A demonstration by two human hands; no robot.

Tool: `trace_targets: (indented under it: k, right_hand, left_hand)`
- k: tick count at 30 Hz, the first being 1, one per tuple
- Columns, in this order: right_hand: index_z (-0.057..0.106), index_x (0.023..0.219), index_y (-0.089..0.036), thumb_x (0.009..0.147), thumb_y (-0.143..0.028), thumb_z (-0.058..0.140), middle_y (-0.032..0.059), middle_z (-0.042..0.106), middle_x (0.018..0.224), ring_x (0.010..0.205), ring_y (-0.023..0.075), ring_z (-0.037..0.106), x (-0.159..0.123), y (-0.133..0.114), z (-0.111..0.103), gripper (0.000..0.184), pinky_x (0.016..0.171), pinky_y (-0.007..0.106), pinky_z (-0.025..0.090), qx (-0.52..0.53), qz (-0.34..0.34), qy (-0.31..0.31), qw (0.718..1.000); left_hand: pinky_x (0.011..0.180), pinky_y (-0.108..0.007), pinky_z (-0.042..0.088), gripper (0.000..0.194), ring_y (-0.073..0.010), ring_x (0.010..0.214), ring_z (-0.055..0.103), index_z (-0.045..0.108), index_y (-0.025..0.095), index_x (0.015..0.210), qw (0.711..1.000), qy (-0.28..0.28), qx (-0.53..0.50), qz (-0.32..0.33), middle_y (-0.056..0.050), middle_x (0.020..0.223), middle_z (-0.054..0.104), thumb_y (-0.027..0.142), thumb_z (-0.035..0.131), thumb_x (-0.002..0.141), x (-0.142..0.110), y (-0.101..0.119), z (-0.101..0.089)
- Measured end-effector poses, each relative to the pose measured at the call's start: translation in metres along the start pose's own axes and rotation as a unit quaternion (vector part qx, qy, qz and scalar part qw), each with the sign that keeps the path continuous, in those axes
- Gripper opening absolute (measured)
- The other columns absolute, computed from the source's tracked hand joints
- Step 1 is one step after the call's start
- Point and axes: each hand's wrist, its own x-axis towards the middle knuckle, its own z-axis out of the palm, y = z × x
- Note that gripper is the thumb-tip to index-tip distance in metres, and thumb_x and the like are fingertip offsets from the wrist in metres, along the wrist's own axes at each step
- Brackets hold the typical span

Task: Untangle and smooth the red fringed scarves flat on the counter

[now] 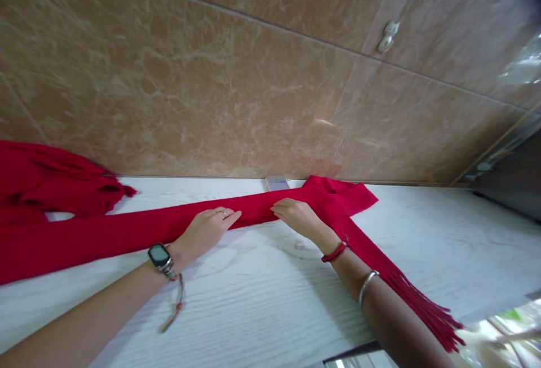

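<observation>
A long red scarf [139, 231] lies stretched across the white wood-grain surface [262, 283], in a narrow band. My left hand [207, 231], with a ring on one finger, rests on the band's lower edge with its fingers stretched out. A short gap to the right, my right hand [298, 218] lies on the same band, fingers extended towards the left hand. Just past it the scarf crosses over itself in a loose fold [333, 193]. From there a tail runs down to a fringe [431, 306] beside my right forearm.
A bunched heap of red fabric [63, 179] lies at the far left. A small flat grey object [277, 184] sits behind the scarf against the brown marbled tile wall [190, 86]. A whitish fixture [387, 36] is on the wall. The surface's edge shows at lower right.
</observation>
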Motion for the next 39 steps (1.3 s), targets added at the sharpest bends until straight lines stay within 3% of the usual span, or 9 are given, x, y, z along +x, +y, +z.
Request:
trace_targets:
  k: [8,13,17,22,31,39]
  right_hand:
    - [0.063,0.09,-0.014,0.085,-0.011,0.045,0.0075,0.066,0.089,0.084,0.0166,0.059,0.0,-0.001,0.004,0.019,0.074,0.025,0.043,-0.026,0.032,0.02,0.999]
    - [0.062,0.089,-0.015,0.086,-0.011,0.044,0.0066,0.065,0.084,0.08,0.0148,0.058,0.0,0.001,0.007,0.019,0.072,0.023,0.041,-0.027,0.054,0.04,0.997]
    - [0.062,0.086,-0.015,0.085,-0.011,0.045,0.0059,0.065,0.081,0.078,0.0149,0.058,-0.001,0.003,0.013,0.018,0.071,0.023,0.04,-0.032,0.054,0.055,0.997]
    - [0.061,0.078,-0.015,0.085,-0.011,0.046,0.0048,0.063,0.074,0.071,0.0151,0.056,-0.001,0.0,0.015,0.017,0.069,0.025,0.039,-0.032,0.068,0.067,0.995]
    - [0.063,0.094,-0.016,0.087,-0.015,0.044,0.0078,0.065,0.09,0.086,0.0158,0.056,-0.004,0.011,0.009,0.021,0.076,0.024,0.041,0.031,0.034,0.069,0.997]
    - [0.064,0.086,-0.015,0.084,-0.011,0.043,0.0091,0.065,0.085,0.082,0.0185,0.057,-0.005,0.013,0.005,0.021,0.072,0.026,0.04,-0.018,0.065,0.057,0.996]
  left_hand:
    - [0.072,-0.028,0.049,0.041,-0.0171,0.087,0.06,0.055,0.013,0.113,1.0,-0.016,-0.005,-0.011,-0.008,0.097,0.065,-0.004,0.047,0.077,0.001,0.003,-0.007]
    - [0.072,-0.029,0.048,0.04,-0.0184,0.087,0.06,0.056,0.014,0.111,1.0,0.009,0.005,-0.014,-0.008,0.097,0.065,-0.004,0.049,0.076,-0.001,0.002,0.0]
    - [0.07,-0.029,0.047,0.028,-0.0184,0.084,0.059,0.059,0.014,0.102,0.999,0.036,-0.003,-0.023,-0.008,0.092,0.064,0.002,0.05,0.079,0.001,0.003,0.006]
    - [0.069,-0.028,0.047,0.015,-0.0168,0.078,0.057,0.06,0.014,0.089,0.999,0.028,-0.022,-0.04,-0.005,0.083,0.06,0.006,0.05,0.081,0.004,0.004,0.004]
    - [0.071,-0.026,0.046,0.017,-0.0152,0.079,0.055,0.061,0.015,0.091,0.998,0.034,0.02,-0.039,-0.005,0.085,0.058,0.009,0.047,0.083,-0.002,0.0,0.002]
    - [0.075,-0.028,0.046,0.027,-0.0148,0.082,0.056,0.06,0.014,0.098,0.999,0.049,0.023,0.001,-0.006,0.088,0.06,0.004,0.04,0.084,-0.006,-0.001,-0.002]
